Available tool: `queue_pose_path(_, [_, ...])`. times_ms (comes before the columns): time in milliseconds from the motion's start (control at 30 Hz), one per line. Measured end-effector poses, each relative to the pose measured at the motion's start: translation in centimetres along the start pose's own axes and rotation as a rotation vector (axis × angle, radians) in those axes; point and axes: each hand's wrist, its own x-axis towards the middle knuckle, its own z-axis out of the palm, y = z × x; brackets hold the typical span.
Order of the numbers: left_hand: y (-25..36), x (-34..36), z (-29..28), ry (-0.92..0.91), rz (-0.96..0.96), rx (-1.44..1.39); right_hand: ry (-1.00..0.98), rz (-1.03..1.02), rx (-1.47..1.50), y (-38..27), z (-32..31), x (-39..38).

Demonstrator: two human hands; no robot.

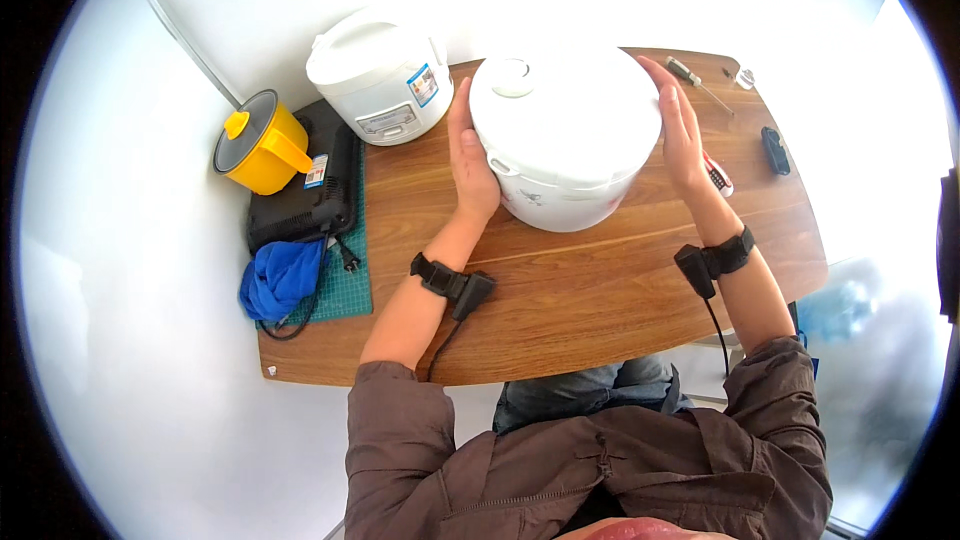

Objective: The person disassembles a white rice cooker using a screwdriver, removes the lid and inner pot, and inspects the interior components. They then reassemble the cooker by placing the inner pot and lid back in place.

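A round white rice cooker (565,130) with a steam vent on its lid is in front of me, toward the far side of the wooden table (560,305). My left hand (472,160) presses along its left side with the fingers pointing away from me. On the opposite side, my right hand (682,135) lies against the wall of the cooker, so it is held between both palms. Whether its base rests on the wood or is slightly raised, I cannot tell. Both wrists wear black straps with small cabled boxes.
Far left stand another white rice cooker (385,80), a yellow pot (262,150) on a black appliance (300,205), and a blue cloth (280,280) on a green mat (350,285). At right lie a screwdriver (690,78), a red-handled tool (717,175) and a small black object (775,151).
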Motion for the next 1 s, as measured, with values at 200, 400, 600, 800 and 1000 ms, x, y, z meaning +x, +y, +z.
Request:
queue_pose_path(200, [4.1,3.5,-0.7,0.031,0.109,0.289,0.023,0.163,0.217,4.2,0.9,-3.1])
queue_pose_path(400, [4.8,6.1,-0.4,-0.033,0.0,0.138,-0.003,0.184,0.259,7.9,1.1,-5.8])
queue_pose_path(600, [5.9,6.1,0.4,-0.084,-0.245,0.206,-0.022,0.214,0.306,8.3,1.0,-5.8])
queue_pose_path(800, [5.3,6.4,0.5,-0.093,-0.169,0.259,-0.029,0.196,0.343,7.9,0.7,-5.5])
queue_pose_path(1000, [4.9,5.9,0.4,-0.063,-0.195,0.28,-0.036,0.231,0.353,7.3,0.5,-5.6])
